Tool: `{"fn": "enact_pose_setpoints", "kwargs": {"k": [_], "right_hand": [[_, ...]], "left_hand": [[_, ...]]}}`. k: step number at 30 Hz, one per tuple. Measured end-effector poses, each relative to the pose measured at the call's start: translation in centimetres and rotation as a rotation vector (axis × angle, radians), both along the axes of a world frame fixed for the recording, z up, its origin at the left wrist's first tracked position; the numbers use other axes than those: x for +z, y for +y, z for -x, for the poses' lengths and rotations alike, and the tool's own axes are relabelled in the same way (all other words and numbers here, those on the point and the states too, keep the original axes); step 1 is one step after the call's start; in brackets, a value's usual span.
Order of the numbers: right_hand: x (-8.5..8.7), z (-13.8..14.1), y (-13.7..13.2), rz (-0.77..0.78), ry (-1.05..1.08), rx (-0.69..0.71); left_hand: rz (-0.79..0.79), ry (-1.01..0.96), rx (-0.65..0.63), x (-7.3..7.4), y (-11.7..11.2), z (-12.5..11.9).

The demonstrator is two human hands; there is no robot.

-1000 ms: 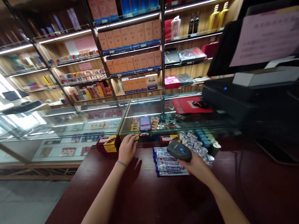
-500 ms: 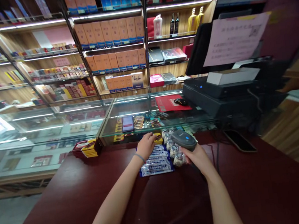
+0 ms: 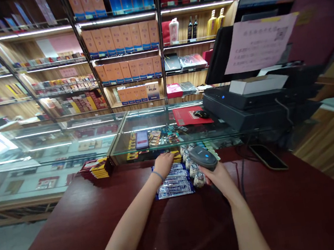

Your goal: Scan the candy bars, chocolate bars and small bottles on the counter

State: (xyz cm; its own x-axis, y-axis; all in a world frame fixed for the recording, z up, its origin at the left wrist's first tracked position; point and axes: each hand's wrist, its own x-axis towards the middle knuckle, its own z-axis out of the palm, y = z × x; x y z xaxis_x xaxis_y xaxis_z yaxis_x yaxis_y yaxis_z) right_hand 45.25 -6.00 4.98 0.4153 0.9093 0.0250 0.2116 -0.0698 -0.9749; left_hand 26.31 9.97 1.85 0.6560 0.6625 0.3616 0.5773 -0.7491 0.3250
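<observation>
My right hand (image 3: 219, 179) is closed round a dark handheld barcode scanner (image 3: 203, 158) with a blue light, held just above several small silver-capped jars (image 3: 194, 169). My left hand (image 3: 163, 164) reaches forward with fingers curled onto a small yellow packet (image 3: 176, 155) at the far end of a row of blue-and-white wrapped bars (image 3: 172, 181) on the dark red counter (image 3: 77, 233).
A glass display case (image 3: 96, 143) runs behind the counter, a phone (image 3: 141, 139) lying on it. A black printer (image 3: 237, 106), a red mouse pad with a mouse (image 3: 201, 114), a dark phone (image 3: 268, 157) and stacked yellow-red packs (image 3: 96, 169) sit around. Shelves of boxes and bottles fill the back wall.
My left hand moved right from the stacked packs to the yellow packet beyond the blue bars. The scanner in my right hand stayed over the jars. My view swung right.
</observation>
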Motion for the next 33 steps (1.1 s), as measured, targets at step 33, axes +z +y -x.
{"fn": "enact_pose_setpoints", "kwargs": {"k": [33], "right_hand": [[-3.2,11.5,0.8,-0.119,-0.312,0.421]], "left_hand": [[0.710,-1.688,0.432,-6.6,-1.5,15.7]]}}
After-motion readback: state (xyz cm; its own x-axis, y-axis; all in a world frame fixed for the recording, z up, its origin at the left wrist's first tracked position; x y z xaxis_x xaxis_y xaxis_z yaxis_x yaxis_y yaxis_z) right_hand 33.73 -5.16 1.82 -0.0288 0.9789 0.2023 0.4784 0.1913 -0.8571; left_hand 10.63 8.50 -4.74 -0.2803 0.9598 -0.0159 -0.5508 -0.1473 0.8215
